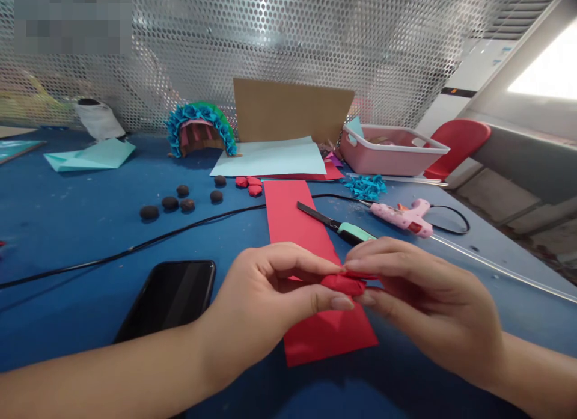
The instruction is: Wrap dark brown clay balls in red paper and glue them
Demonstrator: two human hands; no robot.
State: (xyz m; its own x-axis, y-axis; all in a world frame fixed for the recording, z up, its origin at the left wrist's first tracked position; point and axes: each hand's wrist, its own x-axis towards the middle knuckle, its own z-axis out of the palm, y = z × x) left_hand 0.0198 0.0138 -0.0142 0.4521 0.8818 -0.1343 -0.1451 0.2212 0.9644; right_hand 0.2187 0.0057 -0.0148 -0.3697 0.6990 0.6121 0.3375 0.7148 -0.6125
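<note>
Between my two hands is a small red paper bundle (343,284), folded and crumpled. My left hand (274,293) pinches its left side between thumb and fingers. Thumb and fingertips of my right hand (428,305) close on its right end, partly hiding it. Beneath them lies a long strip of red paper (293,226) on the blue table. A utility knife (351,231) with a green handle rests partly on that strip, its blade out. Beyond it sit several red paper-wrapped pieces (255,190) and several dark round balls (170,203).
A black phone (171,296) lies by my left forearm. A pink glue gun (406,216), its black cord crossing the table, is at right near blue paper scraps (367,186). At the back stand a blue-fringed arch (201,124), brown cardboard (293,109) and a pink basket (387,157).
</note>
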